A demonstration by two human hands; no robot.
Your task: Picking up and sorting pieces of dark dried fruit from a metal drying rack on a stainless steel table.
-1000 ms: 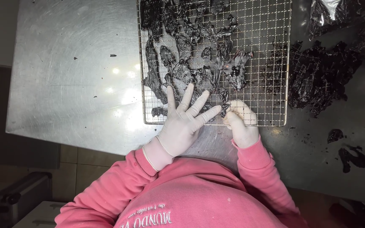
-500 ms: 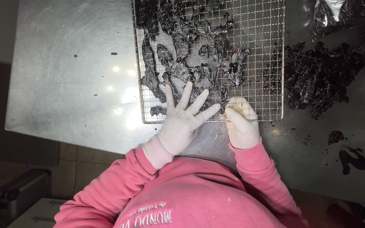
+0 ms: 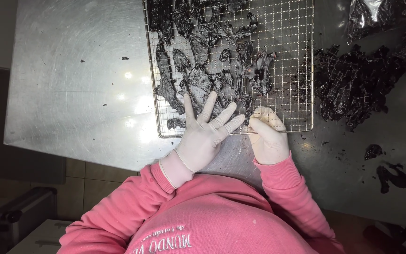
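Little is changed from half a second ago: the wire rack [image 3: 278, 70] remains at the counter's [image 3: 71, 94] near edge. The left hand [image 3: 203, 136] is kept spread flat on the dark wet sheets [image 3: 203, 61], while the right hand's [image 3: 266, 136] grip is pinched on their near edge, spreading evidently ongoing.

Left part of steel table [image 3: 71, 84] lay bare: open passage there. Wire rack [image 3: 287, 70] blocked centre; dark wet sheets [image 3: 198, 56] covered its left half, right half mostly free. Dark pile [image 3: 353, 84] crowded right of rack. Left hand [image 3: 207, 134] and right hand [image 3: 266, 136] occupied near rack edge.
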